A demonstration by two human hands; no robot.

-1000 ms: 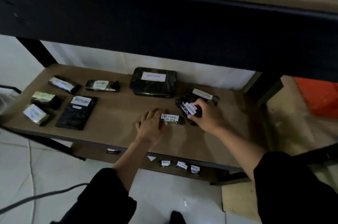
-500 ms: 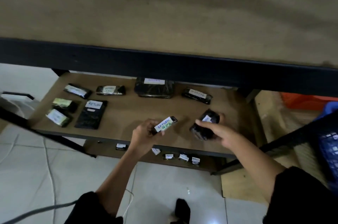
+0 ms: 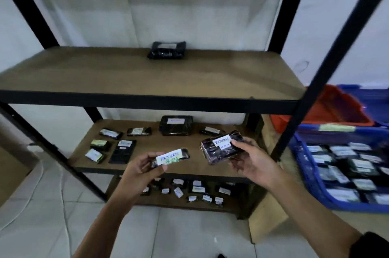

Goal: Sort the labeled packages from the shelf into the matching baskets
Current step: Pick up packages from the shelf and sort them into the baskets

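**Two RETURN packages held up before the shelf**

White walls back a black-framed shelving unit (image 3: 147,102) with brown boards, standing on a pale tiled floor (image 3: 42,205). On the top board sits a single black-wrapped package (image 3: 166,50) near the back. The middle board carries several more dark packages with white labels: a larger block (image 3: 176,125) at the back centre, a flat black one (image 3: 123,151) towards the left, and smaller ones around them. The lowest board holds a scatter of small labelled packages (image 3: 189,191), their writing too small to read.

In front of the middle board, the left hand (image 3: 140,170) pinches a slim black package (image 3: 171,157) by its left end, thumb below and fingers above, so that the white label reading RETURN faces the camera; a line of green writing beneath is not clear. The right hand (image 3: 250,160) grips a thicker, glossy black package (image 3: 221,149) from its right side, fingers curled under it and thumb on the label, which also begins RETURN. Both packages are in the air, near each other but apart, clear of the boards.

At the right, beside the shelf's front post, a blue basket (image 3: 305,175) holds many dark labelled packages. Behind it stands an orange basket (image 3: 328,110), and a further blue one (image 3: 370,97) beyond. A white cable (image 3: 63,222) runs across the floor on the left.
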